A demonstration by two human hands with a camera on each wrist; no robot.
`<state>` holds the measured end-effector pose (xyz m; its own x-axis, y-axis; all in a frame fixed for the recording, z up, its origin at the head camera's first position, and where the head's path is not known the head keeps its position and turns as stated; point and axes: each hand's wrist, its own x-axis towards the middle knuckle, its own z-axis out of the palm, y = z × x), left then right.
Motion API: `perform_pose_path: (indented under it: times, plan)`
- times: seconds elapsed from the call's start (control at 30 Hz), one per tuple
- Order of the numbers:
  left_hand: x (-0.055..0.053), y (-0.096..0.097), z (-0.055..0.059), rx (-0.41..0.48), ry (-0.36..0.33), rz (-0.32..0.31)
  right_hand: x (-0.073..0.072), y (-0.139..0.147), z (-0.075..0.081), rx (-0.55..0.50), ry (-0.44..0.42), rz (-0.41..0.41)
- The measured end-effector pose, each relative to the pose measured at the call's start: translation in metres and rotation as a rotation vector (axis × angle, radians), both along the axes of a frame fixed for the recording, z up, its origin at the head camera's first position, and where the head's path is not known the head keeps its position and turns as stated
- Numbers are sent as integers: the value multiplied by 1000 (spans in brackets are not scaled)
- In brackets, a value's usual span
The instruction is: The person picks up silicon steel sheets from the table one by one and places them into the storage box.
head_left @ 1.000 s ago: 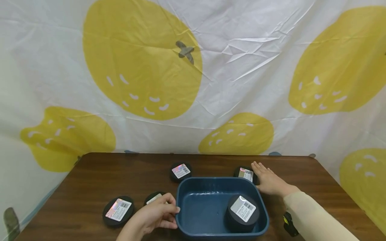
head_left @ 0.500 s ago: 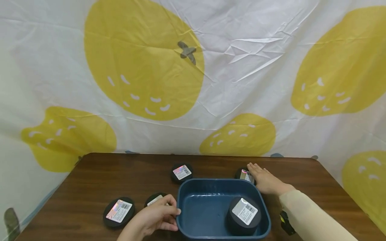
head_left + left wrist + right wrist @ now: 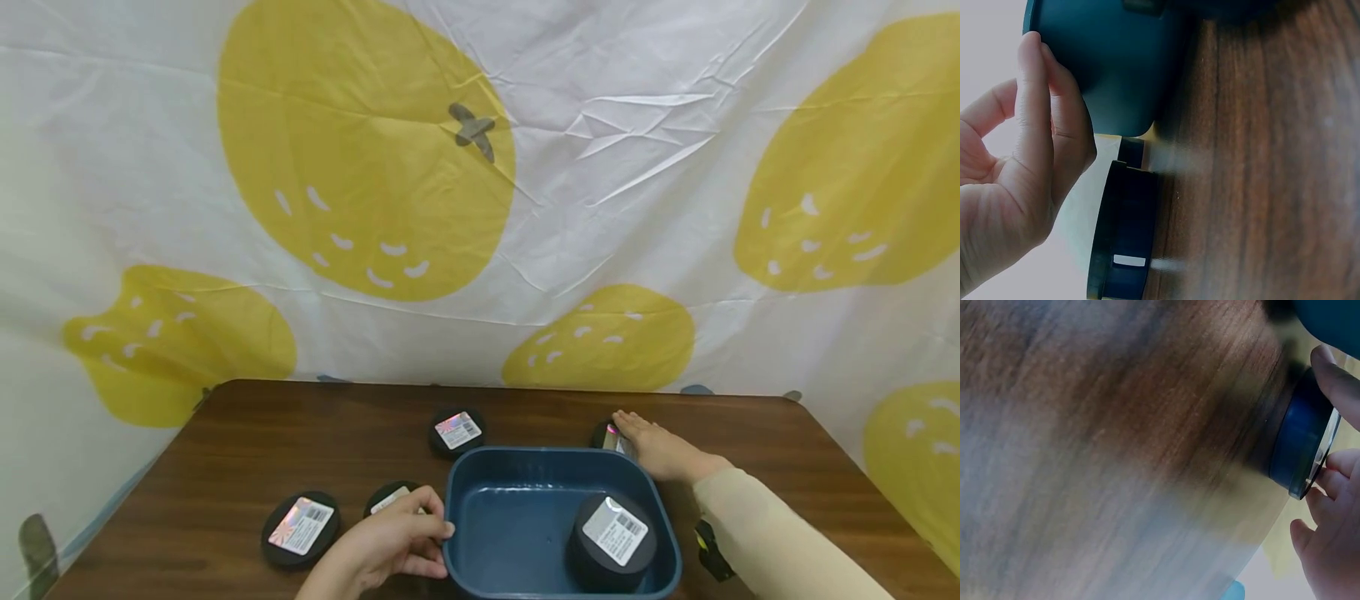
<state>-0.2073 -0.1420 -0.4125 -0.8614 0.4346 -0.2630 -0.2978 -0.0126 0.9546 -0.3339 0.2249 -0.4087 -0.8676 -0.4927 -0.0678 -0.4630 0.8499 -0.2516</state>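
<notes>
A blue plastic basin (image 3: 517, 508) stands at the front of the table. At its left rim is my left hand (image 3: 397, 533), pinching the wall; the left wrist view shows the fingertips (image 3: 1030, 44) up at the basin's edge. Behind the basin's back right corner, my right hand (image 3: 660, 450) spans a low round black container (image 3: 613, 439) with a label on top, partly hidden by the hand. In the right wrist view, the thumb (image 3: 1335, 381) and curled fingers lie on opposite sides of this container (image 3: 1302, 437). Another round black container (image 3: 611, 546) is inside the basin.
More black round containers with labels rest on the wooden table (image 3: 225, 467): one at the back (image 3: 457, 432), one at the left (image 3: 300, 529), and one partly behind my left hand (image 3: 390, 496). A patterned cloth (image 3: 375, 208) hangs beyond the table's back edge.
My right hand has shifted left from beside the back right container to over it, covering more of its label. The left hand stays at the basin rim. The whole view has drifted slightly.
</notes>
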Motion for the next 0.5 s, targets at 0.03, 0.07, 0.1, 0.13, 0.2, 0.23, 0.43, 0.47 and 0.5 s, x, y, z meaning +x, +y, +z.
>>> perform_pose_path:
  times: [0.03, 0.07, 0.1, 0.13, 0.2, 0.23, 0.43, 0.47, 0.5]
  plan:
    - [0, 0, 0, 0, 0, 0, 0, 0, 0, -5, -13, -4]
    - [0, 0, 0, 0, 0, -2, -1, 0, 1, -7, -25, -6]
    - [0, 0, 0, -1, 0, -2, -1, 0, 1, -10, -37, -10]
    - [0, 0, -1, -1, -1, -2, -1, -1, 2, -16, -49, -16]
    - [0, 0, -1, -1, -1, -3, -1, -1, 2, -20, -60, -20]
    - [0, 0, -1, -2, -2, -3, -1, -1, 2, -25, -63, -22]
    - [1, 1, 1, -2, -2, 3, -3, -2, 4, -34, -36, -19]
    - [1, 1, 1, -1, -1, 3, -3, -2, 4, -33, -32, -17]
    - [1, 1, 1, 0, 0, 4, -4, -2, 3, -31, -29, -15]
